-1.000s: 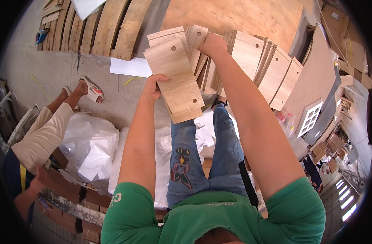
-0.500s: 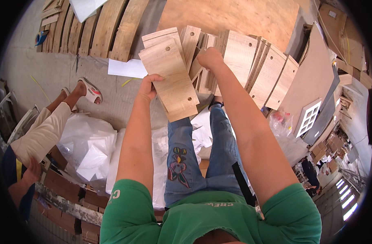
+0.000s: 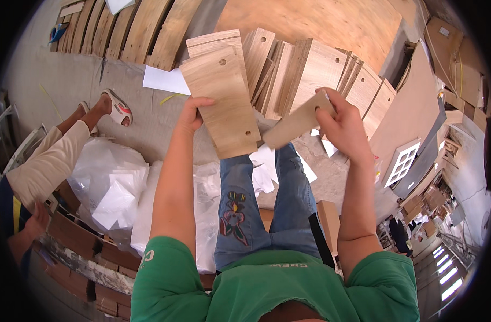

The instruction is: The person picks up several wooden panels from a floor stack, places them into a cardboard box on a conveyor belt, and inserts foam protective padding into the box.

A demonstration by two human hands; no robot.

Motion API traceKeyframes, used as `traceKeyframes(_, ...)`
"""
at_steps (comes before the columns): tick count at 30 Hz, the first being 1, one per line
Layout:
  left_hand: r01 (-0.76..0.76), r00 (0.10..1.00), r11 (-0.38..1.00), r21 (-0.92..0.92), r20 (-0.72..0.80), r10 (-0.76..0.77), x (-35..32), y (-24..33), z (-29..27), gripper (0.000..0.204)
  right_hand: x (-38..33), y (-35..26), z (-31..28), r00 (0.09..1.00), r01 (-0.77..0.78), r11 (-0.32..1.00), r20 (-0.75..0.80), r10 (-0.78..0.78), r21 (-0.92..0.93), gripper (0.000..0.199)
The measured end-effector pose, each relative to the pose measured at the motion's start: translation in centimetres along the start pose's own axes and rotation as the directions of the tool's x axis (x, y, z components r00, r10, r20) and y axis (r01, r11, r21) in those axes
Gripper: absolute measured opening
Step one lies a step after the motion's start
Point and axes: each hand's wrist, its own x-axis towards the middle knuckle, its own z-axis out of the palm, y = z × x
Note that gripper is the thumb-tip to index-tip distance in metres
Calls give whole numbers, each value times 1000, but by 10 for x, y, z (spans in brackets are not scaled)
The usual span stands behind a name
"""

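My left hand [image 3: 195, 111] is closed on the left edge of a wide wooden panel [image 3: 224, 107] with a light wood grain and a round hole near each end. More panels lie stacked beneath it. My right hand [image 3: 342, 121] grips a narrower wooden board [image 3: 296, 123] with a hole near its held end. That board is tilted, its lower left end close to the wide panel's bottom corner. Beyond my hands, a row of similar wood-grain boards [image 3: 320, 70] leans together, several of them with round holes.
A large plywood sheet [image 3: 304, 24] lies at the back, beside a slatted wooden pallet [image 3: 130, 32]. White paper [image 3: 166, 79] is on the floor. Left of me are a plastic-wrapped bundle [image 3: 111, 182] and a seated person's legs [image 3: 55, 150]. Cardboard boxes [image 3: 444, 43] stand at right.
My right hand has come back from the row of boards toward the right, now with a narrow board in it. My left hand stays on the wide panel.
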Motion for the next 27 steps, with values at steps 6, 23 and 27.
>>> traceKeyframes(6,-56,998,997,-49,-1,56,-76,-28,10,58,-3,-38,29,868,-197,917,496,-1,346,38)
traceKeyframes(23,21,996,883,-468,-62,-57,-144,-144,-16,74,173,61,105,980,25,762,165,108,-647,33)
traceKeyframes(27,-115,993,743,-659,-81,81,-96,-176,-42,73,181,36,104,920,-78,778,257,297,-623,28)
